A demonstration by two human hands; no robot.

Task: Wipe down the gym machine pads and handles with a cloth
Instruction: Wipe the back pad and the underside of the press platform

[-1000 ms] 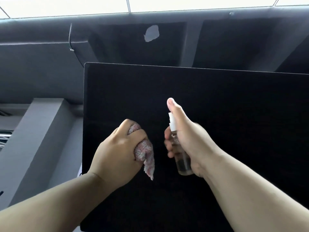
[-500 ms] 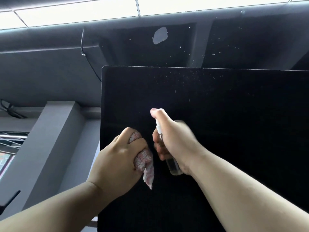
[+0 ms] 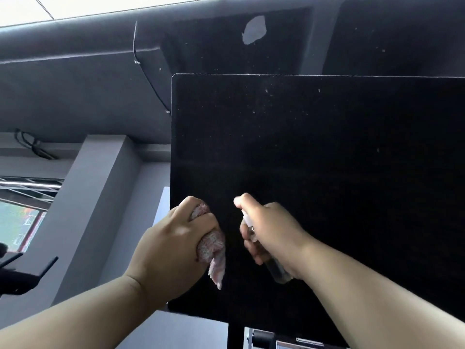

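A large flat black panel (image 3: pixel 327 172) of the machine fills the centre and right, dotted with fine spray droplets near its top. My left hand (image 3: pixel 173 248) is closed around a bunched pink-and-white cloth (image 3: pixel 212 244), close to the panel's lower left part. My right hand (image 3: pixel 271 235) grips a small clear spray bottle (image 3: pixel 275 269), its white nozzle under my index finger and pointing at the panel. The two hands are a short gap apart.
A dark ceiling beam (image 3: pixel 75 91) and ducting run overhead, with a pale patch (image 3: pixel 254 30) on the ceiling. A grey pillar (image 3: pixel 83 210) stands at left beside a window (image 3: pixel 17 222). A black stand post (image 3: pixel 235 336) is below the panel.
The view has shifted so the panel sits further right and lower. Spray droplets have appeared on the panel. My right hand moved left and its index finger pressed down on the nozzle.
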